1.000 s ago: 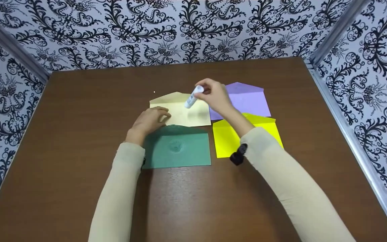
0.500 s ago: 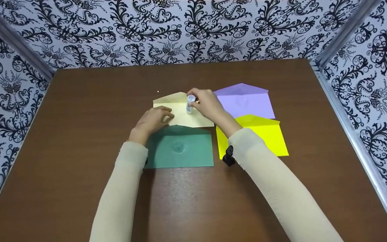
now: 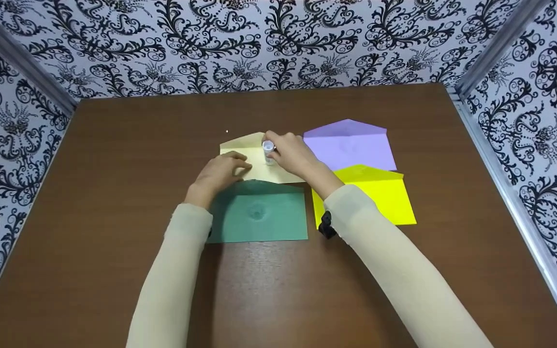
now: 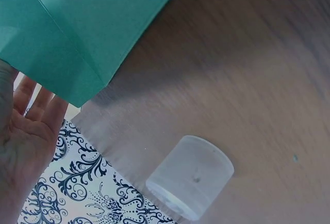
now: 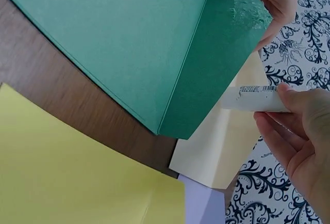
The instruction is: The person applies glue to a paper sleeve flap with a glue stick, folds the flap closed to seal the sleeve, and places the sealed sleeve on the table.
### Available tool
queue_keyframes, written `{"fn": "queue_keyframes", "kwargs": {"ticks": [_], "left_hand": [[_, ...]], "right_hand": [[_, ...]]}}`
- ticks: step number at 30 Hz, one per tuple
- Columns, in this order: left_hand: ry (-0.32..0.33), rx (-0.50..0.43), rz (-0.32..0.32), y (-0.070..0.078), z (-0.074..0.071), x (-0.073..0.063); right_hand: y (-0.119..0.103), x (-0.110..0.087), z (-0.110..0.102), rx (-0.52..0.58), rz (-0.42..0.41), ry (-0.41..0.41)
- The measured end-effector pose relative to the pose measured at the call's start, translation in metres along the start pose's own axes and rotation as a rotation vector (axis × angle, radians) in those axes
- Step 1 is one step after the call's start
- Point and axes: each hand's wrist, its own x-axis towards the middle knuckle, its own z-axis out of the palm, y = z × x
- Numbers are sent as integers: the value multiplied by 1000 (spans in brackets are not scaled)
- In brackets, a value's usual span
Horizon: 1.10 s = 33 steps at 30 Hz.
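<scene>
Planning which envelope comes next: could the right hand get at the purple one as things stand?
Probably yes: the purple envelope lies just beside the right hand, mostly uncovered, though that hand grips the glue stick.

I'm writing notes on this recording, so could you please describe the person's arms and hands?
The sleeves are long, plain and cream-coloured. The left hand and right hand are bare, without gloves. A small, lumpy black object shows at the right cuff, and only a dark sliver at the left cuff; I cannot tell what either is.
</scene>
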Motion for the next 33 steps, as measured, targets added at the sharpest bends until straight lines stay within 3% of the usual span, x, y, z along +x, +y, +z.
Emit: {"fn": "queue_keyframes", "kwargs": {"ticks": [15, 33], "left_hand": [[2, 11, 19, 0, 0, 2], [-1, -10, 12, -2, 0, 1]], "right_hand": [[-13, 14, 7, 0, -44, -28], [-9, 26, 11, -149, -61, 38]]}}
